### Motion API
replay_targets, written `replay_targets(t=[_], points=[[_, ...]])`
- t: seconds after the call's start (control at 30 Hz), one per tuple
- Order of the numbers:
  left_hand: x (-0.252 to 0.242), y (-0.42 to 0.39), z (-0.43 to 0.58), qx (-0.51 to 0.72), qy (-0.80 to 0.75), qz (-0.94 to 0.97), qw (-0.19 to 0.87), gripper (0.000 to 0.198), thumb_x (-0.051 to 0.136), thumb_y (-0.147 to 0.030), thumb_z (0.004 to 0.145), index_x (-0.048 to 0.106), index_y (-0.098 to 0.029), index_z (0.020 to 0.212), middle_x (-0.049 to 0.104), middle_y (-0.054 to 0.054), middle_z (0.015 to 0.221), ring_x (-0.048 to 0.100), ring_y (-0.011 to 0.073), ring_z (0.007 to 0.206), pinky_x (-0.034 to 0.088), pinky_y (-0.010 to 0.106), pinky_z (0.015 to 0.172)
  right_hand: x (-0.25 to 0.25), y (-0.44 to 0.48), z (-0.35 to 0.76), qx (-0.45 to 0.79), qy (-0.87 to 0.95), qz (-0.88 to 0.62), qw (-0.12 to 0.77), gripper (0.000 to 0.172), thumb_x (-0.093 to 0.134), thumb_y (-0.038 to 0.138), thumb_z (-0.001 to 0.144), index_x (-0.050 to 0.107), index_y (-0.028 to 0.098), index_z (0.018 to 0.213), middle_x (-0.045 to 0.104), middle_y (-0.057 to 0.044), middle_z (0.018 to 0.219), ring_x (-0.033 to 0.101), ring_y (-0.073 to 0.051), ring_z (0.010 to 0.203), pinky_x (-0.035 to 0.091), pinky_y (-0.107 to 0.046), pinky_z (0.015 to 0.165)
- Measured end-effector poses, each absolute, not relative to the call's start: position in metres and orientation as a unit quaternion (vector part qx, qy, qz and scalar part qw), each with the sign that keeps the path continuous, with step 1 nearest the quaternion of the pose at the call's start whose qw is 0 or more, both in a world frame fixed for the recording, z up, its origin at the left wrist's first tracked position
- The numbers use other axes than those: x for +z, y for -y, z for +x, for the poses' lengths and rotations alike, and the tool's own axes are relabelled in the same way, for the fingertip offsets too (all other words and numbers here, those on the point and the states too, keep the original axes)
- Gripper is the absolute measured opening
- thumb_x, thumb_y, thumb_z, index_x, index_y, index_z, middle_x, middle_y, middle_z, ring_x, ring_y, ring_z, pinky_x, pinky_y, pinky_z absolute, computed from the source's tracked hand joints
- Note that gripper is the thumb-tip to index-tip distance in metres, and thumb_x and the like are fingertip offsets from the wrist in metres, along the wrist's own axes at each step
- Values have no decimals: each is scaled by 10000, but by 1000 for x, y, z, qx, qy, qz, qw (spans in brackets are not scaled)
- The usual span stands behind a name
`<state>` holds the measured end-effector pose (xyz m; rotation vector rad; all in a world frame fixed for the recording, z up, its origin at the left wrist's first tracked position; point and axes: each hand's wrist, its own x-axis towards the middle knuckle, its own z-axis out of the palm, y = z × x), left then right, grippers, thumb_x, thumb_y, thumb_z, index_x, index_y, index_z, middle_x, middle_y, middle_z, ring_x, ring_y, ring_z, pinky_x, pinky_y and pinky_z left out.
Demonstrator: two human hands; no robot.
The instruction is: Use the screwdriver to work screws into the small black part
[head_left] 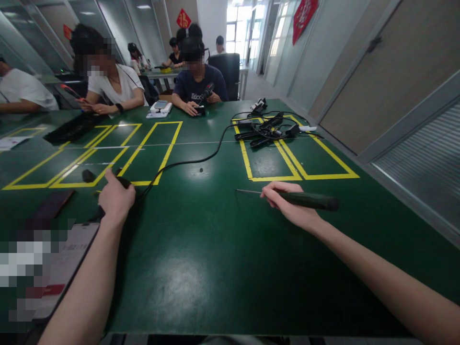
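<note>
My right hand [287,203] is closed around a screwdriver [309,200]. Thumb and fingers pinch the front of its dark handle, which sticks out to the right past my wrist. The thin metal shaft points left, low over the green table [201,258]. I cannot tell whether the tip touches the surface, and the tip's shape is too small to make out.

My left hand [115,196] is curled down over a black corded object [124,182], with the knuckles toward the camera. The hand hides nearly all of it, so I cannot say what kind of device it is, and my fingertips are out of sight behind the hand. A black cable [187,160] leaves it and runs up and right toward a heap of black devices [268,129] lying across a yellow tape box [323,175].

Between my 2 hands, further out, sits 1 tiny dark speck [201,169], too small to identify. Just left of my left hand lies a small dark lump [88,176] on the yellow tape, and nearer me a dark phone [53,203]. The lower left corner is blurred out, with a white sheet [68,258] partly showing.

Across the table, 2 people sit. One is in a white shirt [122,84]. The other is in a dark blue shirt [190,86], with their hands on a black tool [206,91].
</note>
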<state>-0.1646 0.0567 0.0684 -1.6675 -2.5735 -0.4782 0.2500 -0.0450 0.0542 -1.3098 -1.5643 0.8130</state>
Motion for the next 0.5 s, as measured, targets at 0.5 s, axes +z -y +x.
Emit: replay_targets(t=[0.5], points=[[11, -4, -47, -231, 461, -845, -144, 792, 794, -364, 906, 436, -239, 1602, 776, 41, 1042, 782, 254, 902, 622, 367, 848, 90, 23, 264, 301, 575, -482, 588, 690, 735, 834, 805, 656, 215, 510, 427, 34, 375, 339, -73, 334, 213, -271, 379]])
